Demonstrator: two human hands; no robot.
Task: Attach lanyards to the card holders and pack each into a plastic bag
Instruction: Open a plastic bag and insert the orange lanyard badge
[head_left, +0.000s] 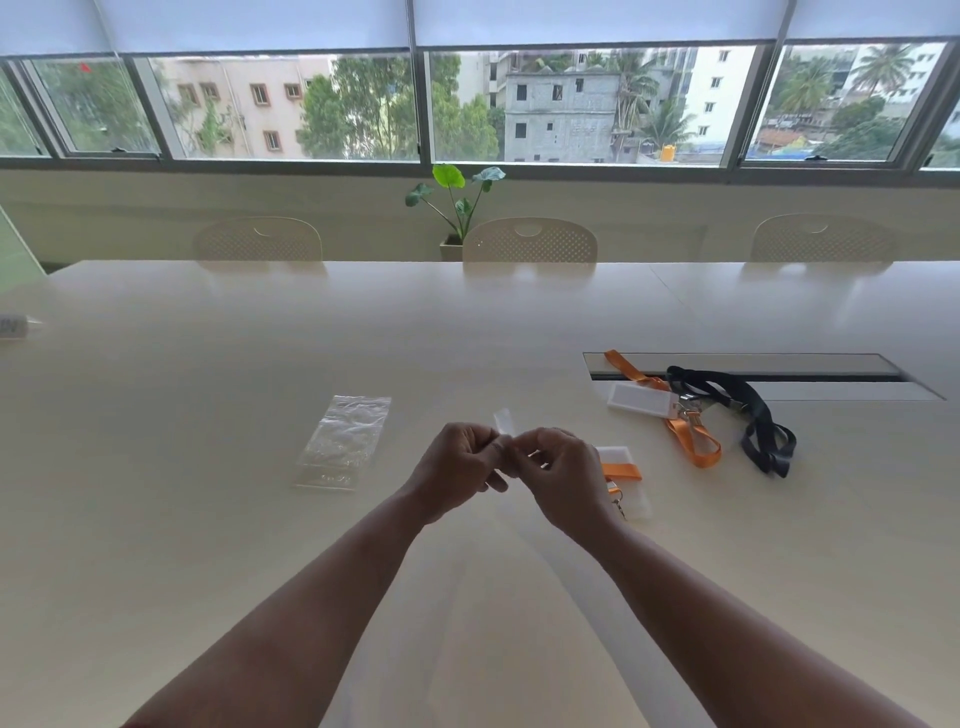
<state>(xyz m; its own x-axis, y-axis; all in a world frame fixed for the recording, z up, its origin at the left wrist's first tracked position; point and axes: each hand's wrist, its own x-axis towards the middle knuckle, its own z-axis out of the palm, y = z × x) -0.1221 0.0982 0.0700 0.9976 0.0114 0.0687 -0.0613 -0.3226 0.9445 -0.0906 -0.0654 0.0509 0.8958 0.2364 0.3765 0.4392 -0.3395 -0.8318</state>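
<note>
My left hand (460, 467) and my right hand (558, 475) meet above the table, both pinching a clear plastic bag (504, 422) whose top edge sticks up between the fingers. An empty clear zip bag (345, 441) lies flat to the left. Just right of my right hand rests a white card holder (631, 496) with a folded orange lanyard (621, 471) on it. Farther right lies another white card holder (641, 401) clipped to an orange lanyard (693, 441), beside a black lanyard (756, 415).
The white table (260, 364) has a recessed cable tray (753, 371) at the right. Three white chairs (530, 241) stand along the far edge, with a potted plant (457, 208) behind. A white object (13, 327) sits at the left edge.
</note>
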